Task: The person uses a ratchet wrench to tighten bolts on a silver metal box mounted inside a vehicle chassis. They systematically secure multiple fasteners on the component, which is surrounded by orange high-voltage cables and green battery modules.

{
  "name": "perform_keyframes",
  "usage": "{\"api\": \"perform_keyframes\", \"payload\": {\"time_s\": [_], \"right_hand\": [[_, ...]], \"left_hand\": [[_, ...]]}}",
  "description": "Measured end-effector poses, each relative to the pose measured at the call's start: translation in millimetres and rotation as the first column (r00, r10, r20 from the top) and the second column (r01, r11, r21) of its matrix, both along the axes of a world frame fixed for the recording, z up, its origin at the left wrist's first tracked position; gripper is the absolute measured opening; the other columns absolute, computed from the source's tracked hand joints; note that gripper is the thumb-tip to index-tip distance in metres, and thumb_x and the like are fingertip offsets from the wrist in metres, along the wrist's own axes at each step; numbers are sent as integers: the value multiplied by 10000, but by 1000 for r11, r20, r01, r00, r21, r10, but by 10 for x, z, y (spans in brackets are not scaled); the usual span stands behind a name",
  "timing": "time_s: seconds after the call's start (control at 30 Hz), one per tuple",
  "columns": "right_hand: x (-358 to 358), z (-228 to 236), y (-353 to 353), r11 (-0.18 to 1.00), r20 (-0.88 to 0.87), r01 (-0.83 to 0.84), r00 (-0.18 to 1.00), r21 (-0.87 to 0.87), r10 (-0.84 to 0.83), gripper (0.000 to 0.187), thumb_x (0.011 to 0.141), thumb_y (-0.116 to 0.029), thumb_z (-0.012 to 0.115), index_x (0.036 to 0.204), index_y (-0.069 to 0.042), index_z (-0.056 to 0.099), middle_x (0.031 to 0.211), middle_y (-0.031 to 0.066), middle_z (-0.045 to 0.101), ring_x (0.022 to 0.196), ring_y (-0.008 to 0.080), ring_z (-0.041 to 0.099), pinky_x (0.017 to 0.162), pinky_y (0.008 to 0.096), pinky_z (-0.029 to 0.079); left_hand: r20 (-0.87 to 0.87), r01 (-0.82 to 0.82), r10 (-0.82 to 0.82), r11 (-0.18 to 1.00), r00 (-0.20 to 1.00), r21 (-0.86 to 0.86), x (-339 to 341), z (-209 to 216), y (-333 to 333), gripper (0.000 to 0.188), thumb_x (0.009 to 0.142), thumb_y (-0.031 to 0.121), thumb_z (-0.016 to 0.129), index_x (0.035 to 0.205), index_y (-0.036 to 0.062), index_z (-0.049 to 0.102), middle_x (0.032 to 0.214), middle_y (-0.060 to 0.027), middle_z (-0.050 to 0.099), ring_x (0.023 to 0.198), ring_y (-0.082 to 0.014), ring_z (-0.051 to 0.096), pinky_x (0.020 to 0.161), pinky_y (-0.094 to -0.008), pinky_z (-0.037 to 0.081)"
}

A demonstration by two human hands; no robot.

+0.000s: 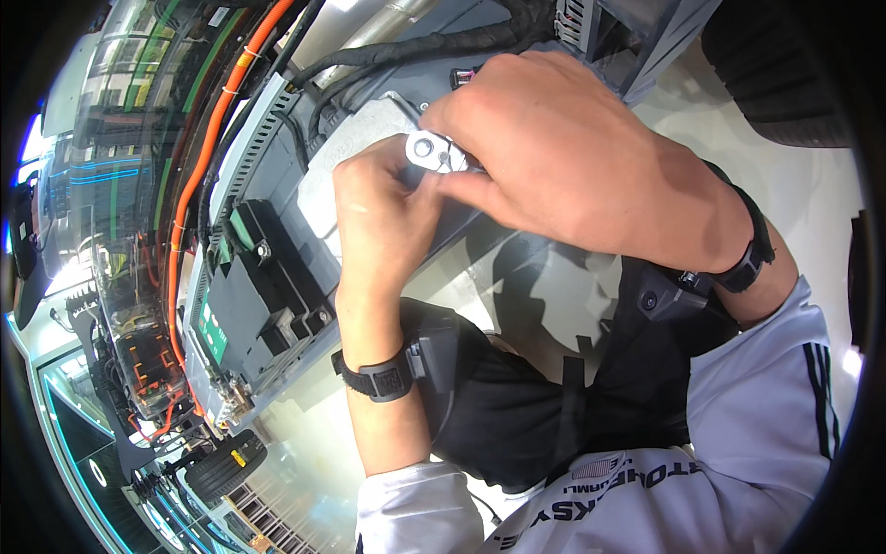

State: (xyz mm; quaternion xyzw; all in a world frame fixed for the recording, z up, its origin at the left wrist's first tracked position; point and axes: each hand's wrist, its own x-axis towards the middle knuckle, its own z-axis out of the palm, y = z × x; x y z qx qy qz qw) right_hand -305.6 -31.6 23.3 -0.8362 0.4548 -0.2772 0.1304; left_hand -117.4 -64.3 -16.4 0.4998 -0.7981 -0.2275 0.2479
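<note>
A silver ratchet wrench [430, 150] shows its round head between my two hands. My right hand [563, 148] is closed around its handle, which is mostly hidden by the fingers. My left hand [383, 212] is curled in just under the head, its thumb against the wrench; its fingertips and whatever sits below the head are hidden. Behind the hands lies a pale grey cast metal housing [355, 138] on a grey frame. A small dark and pinkish piece [463, 78] sticks out past my right knuckles; I cannot make out what it is.
A black box-shaped module [263, 277] with a green board sits on the frame to the left. An orange cable [189, 185] runs along a clear cover [111, 120]. Black wrapped hoses [415, 46] cross the top. Tyres [226, 464] stand lower left and upper right.
</note>
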Motion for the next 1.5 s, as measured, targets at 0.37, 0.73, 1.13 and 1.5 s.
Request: {"api": "perform_keyframes", "payload": {"time_s": [0.37,0.73,1.13,1.5], "right_hand": [[67,-114,44,997,126,14,992,-75,-5,203,745,-132,726,899,-20,653,801,151,645,834,360,629,704,463,491],[-2,-110,35,976,-16,140,989,-166,-145,212,779,-197,741,882,-26,670,779,137,656,841,327,635,742,424,495],[94,-66,31,974,0,138,990,-178,-140,157,780,-135,710,864,-11,661,721,153,644,755,354,644,679,420,505],[113,-83,17,990,6,77,997,-120,-77,149,770,-101,700,889,-15,673,741,171,644,780,371,638,682,443,507]], "left_hand": [[-38,0,2,999,999,48,-15,9,41,113,725,24,656,794,-64,647,662,-211,597,556,-282,560,569,-362,441],[-42,0,4,995,999,97,-30,42,16,146,761,82,722,818,-46,680,695,-207,626,598,-333,601,585,-382,468],[-25,9,-7,999,1000,51,-46,68,36,117,732,54,695,750,-55,656,639,-208,593,552,-323,576,567,-378,463],[3,-62,62,993,998,99,-81,86,54,190,732,113,758,819,-43,693,658,-201,619,556,-300,571,579,-372,468]]}}
